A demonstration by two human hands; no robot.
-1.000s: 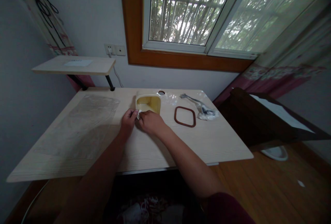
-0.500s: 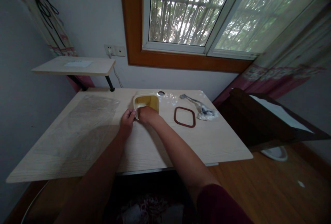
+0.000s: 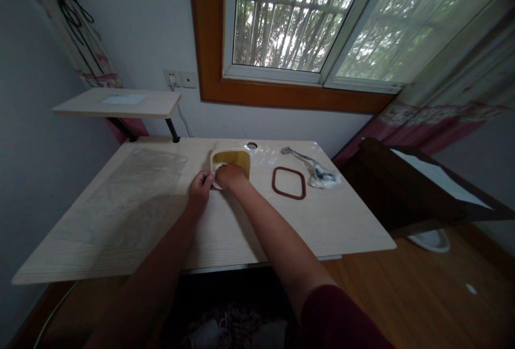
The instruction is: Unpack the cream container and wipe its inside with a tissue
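Note:
A small square container (image 3: 243, 161) with a cream rim and a yellowish inside stands near the back of the table. My left hand (image 3: 200, 187) grips its near left corner, thumb and fingers closed on the wall. My right hand (image 3: 230, 176) is curled over the near rim and reaches inside, close to the left wall. Its fingertips are hidden, and I cannot make out what they hold. To the right of the container a reddish-brown rounded square ring (image 3: 303, 185) lies flat. Beside the ring is a clear plastic bag (image 3: 324, 178) with dark and grey parts in it.
The pale wooden table (image 3: 241, 231) has a raised shelf (image 3: 120, 104) at its back left. A thin clear plastic sheet (image 3: 137, 193) covers part of the left side. A round hole (image 3: 251, 145) sits behind the container. Dark furniture (image 3: 402, 188) stands to the right.
Both hands stay at the container, and my right hand has shifted only slightly inside it. The whole view has moved a few pixels to the right.

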